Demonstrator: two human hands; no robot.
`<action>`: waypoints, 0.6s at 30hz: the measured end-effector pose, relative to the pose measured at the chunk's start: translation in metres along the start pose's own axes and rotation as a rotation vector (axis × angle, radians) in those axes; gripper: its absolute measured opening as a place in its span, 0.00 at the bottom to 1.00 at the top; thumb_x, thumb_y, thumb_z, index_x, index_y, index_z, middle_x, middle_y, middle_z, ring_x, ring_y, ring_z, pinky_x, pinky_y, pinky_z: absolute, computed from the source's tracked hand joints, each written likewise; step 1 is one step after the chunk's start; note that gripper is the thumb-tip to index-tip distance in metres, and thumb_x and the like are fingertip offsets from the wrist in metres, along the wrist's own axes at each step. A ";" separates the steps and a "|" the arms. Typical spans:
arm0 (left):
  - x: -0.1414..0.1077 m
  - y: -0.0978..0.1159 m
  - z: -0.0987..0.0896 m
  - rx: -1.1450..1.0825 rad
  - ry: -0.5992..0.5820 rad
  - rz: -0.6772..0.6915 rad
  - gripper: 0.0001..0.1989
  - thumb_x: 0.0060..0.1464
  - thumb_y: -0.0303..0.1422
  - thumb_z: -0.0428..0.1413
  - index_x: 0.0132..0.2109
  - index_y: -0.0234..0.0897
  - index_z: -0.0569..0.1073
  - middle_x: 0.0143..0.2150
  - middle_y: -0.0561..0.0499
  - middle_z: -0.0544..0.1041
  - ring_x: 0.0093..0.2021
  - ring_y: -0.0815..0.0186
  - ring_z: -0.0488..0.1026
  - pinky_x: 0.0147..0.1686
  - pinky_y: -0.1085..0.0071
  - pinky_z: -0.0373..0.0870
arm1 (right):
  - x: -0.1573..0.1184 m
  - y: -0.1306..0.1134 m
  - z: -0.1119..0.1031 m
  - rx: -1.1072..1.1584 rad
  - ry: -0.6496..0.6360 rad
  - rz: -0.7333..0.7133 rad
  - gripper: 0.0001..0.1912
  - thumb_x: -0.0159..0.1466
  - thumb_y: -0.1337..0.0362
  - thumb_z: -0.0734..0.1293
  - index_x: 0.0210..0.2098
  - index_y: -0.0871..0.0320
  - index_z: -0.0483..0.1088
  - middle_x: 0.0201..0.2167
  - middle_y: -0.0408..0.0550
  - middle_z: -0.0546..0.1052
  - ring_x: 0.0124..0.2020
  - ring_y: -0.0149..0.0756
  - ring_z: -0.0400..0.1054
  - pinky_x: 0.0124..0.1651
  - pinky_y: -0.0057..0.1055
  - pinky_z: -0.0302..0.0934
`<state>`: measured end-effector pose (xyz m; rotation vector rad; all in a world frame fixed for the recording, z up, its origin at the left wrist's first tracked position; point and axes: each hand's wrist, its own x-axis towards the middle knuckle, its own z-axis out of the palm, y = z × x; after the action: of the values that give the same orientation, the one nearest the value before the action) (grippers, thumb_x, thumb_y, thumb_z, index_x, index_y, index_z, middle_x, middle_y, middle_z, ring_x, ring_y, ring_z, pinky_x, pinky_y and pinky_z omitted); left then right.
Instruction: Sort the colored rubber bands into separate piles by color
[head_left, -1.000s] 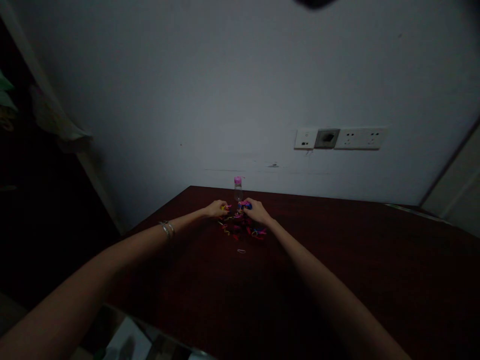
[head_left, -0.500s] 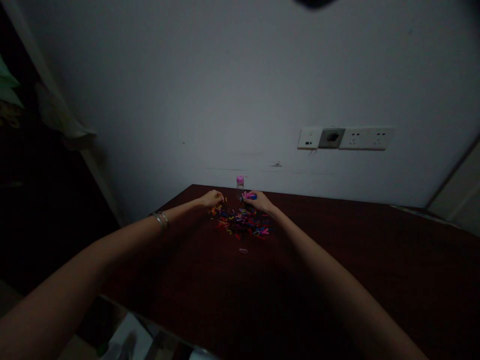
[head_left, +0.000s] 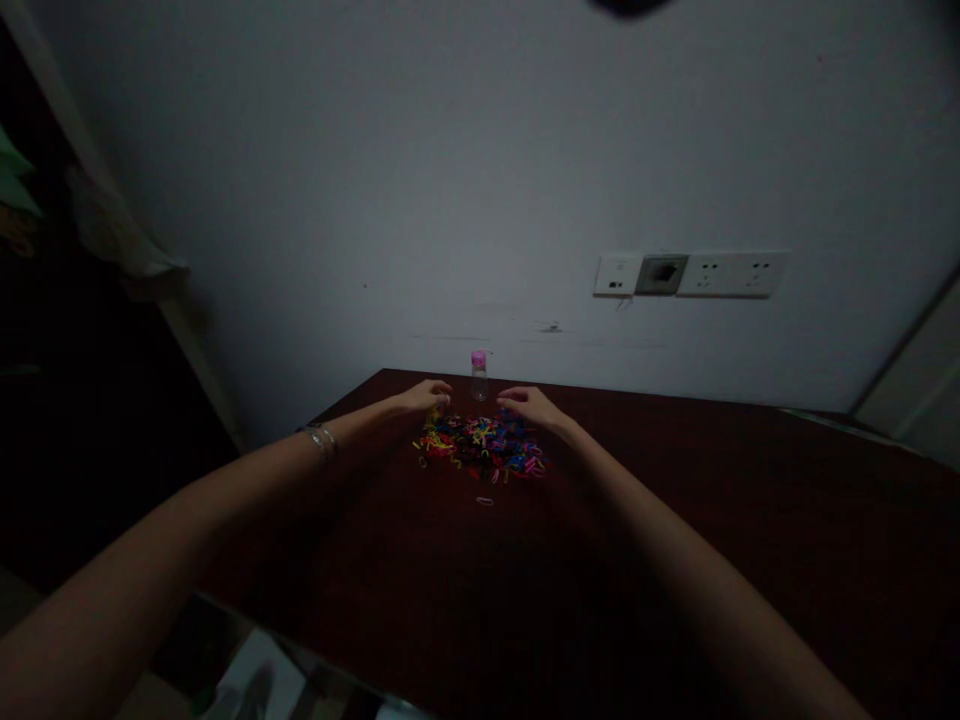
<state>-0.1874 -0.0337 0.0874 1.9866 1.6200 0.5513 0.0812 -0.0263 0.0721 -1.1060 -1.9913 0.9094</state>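
A spread heap of small coloured loops (head_left: 484, 436) lies on the dark table, in red, yellow, blue, pink and other colours. They look like rubber bands or paper clips; I cannot tell which. My left hand (head_left: 429, 397) hovers over the heap's far left edge, its fingers curved and apart. Across from it, my right hand (head_left: 529, 406) is above the heap's far right side, with its fingers parted and nothing visible in them. Behind the heap, between both hands, a small clear bottle (head_left: 479, 386) with a pink cap stands upright.
One pale loop (head_left: 485, 501) lies apart, nearer to me. The dark table (head_left: 675, 540) reaches to a grey wall (head_left: 450, 180) with a row of sockets (head_left: 690, 275). Below the table's front edge is a white object (head_left: 259, 675).
My right hand has let go of a bunch of pink and blue loops, which now lie in the heap. Its fingers have opened and moved slightly right. My left hand has barely shifted.
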 end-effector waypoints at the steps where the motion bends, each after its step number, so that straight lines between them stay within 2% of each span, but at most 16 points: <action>1: 0.000 0.001 0.004 0.038 -0.035 0.032 0.25 0.49 0.34 0.50 0.54 0.28 0.63 0.49 0.40 0.71 0.45 0.63 0.69 0.42 0.71 0.65 | -0.003 0.000 -0.001 -0.052 -0.026 -0.018 0.20 0.55 0.57 0.66 0.44 0.63 0.72 0.38 0.52 0.77 0.37 0.35 0.71 0.41 0.31 0.65; 4: 0.001 0.007 0.019 0.179 -0.185 0.132 0.33 0.45 0.36 0.54 0.58 0.30 0.59 0.57 0.39 0.65 0.53 0.60 0.65 0.48 0.69 0.63 | -0.012 -0.002 0.001 -0.232 -0.185 -0.060 0.31 0.50 0.53 0.69 0.51 0.60 0.68 0.49 0.54 0.72 0.47 0.42 0.67 0.50 0.36 0.60; 6: 0.001 0.012 0.032 0.306 -0.276 0.192 0.37 0.42 0.36 0.56 0.60 0.30 0.57 0.59 0.39 0.62 0.55 0.58 0.62 0.51 0.68 0.60 | -0.018 -0.003 0.006 -0.412 -0.309 -0.037 0.38 0.46 0.50 0.71 0.54 0.58 0.65 0.52 0.55 0.69 0.52 0.47 0.62 0.54 0.41 0.55; 9: 0.002 0.020 0.053 0.505 -0.284 0.240 0.37 0.42 0.38 0.57 0.60 0.31 0.57 0.59 0.39 0.62 0.57 0.56 0.60 0.54 0.64 0.56 | -0.025 -0.003 0.020 -0.676 -0.387 0.051 0.47 0.42 0.49 0.72 0.59 0.54 0.59 0.55 0.58 0.64 0.56 0.57 0.56 0.54 0.49 0.52; 12: 0.007 0.025 0.069 0.601 -0.178 0.271 0.33 0.45 0.37 0.55 0.58 0.32 0.60 0.55 0.40 0.66 0.54 0.55 0.62 0.52 0.62 0.58 | -0.030 0.003 0.037 -0.718 -0.276 0.067 0.40 0.48 0.52 0.69 0.58 0.54 0.59 0.54 0.62 0.63 0.54 0.59 0.57 0.49 0.49 0.55; 15: 0.012 0.029 0.078 0.570 -0.140 0.305 0.27 0.45 0.33 0.54 0.54 0.32 0.65 0.48 0.43 0.71 0.48 0.59 0.67 0.47 0.67 0.62 | -0.031 0.008 0.049 -0.589 -0.112 0.021 0.27 0.53 0.62 0.66 0.52 0.61 0.66 0.50 0.64 0.66 0.48 0.52 0.64 0.48 0.43 0.56; 18: 0.014 0.030 0.080 0.517 -0.115 0.271 0.19 0.44 0.30 0.55 0.46 0.32 0.69 0.41 0.47 0.74 0.40 0.64 0.69 0.40 0.72 0.64 | -0.027 0.009 0.054 -0.484 -0.047 -0.003 0.19 0.52 0.70 0.65 0.45 0.62 0.70 0.45 0.59 0.71 0.45 0.44 0.66 0.49 0.36 0.57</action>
<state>-0.1136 -0.0350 0.0430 2.5840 1.5392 0.1061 0.0520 -0.0596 0.0298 -1.3453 -2.3194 0.4591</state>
